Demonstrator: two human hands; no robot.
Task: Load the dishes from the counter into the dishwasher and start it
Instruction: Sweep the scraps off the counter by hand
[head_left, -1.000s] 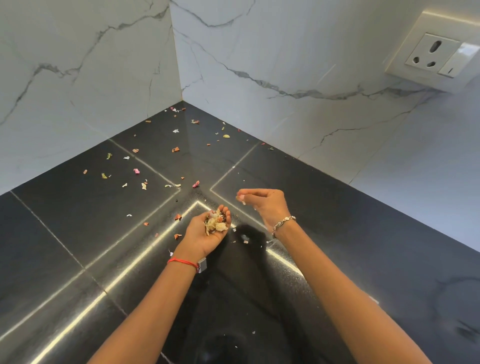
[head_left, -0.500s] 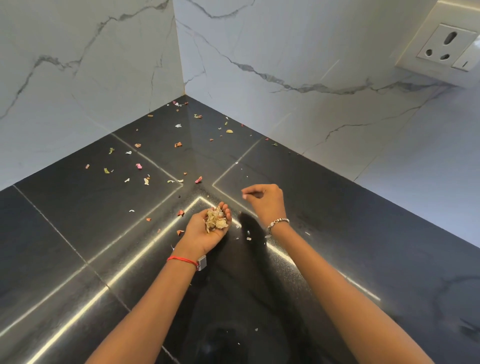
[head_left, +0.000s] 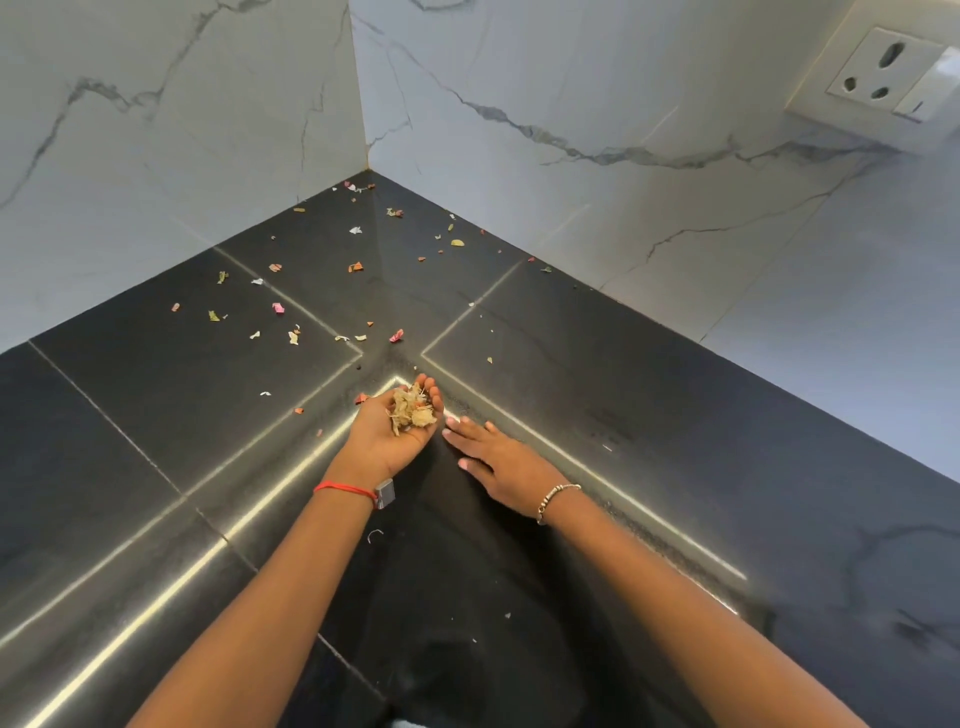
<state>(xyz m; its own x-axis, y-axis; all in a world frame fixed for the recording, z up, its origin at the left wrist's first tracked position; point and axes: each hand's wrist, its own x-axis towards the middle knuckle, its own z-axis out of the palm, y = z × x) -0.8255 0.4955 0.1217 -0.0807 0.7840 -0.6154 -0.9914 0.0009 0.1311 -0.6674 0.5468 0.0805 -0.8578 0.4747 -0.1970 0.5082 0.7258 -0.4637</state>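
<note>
Black stone counter (head_left: 130, 441) under the grip, glossy light streaks. White marble walls (head_left: 571, 78) meeting in corner beyond it. Socket (head_left: 878, 73) far upper right.

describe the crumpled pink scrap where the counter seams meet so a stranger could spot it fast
Find the corner where the white marble walls meet the black stone counter. Come toward the left hand cupping tan peelings; the crumpled pink scrap lies beyond its fingertips, where the seams meet. Flakes beside it are pale, and other pink bits lie farther left.
</note>
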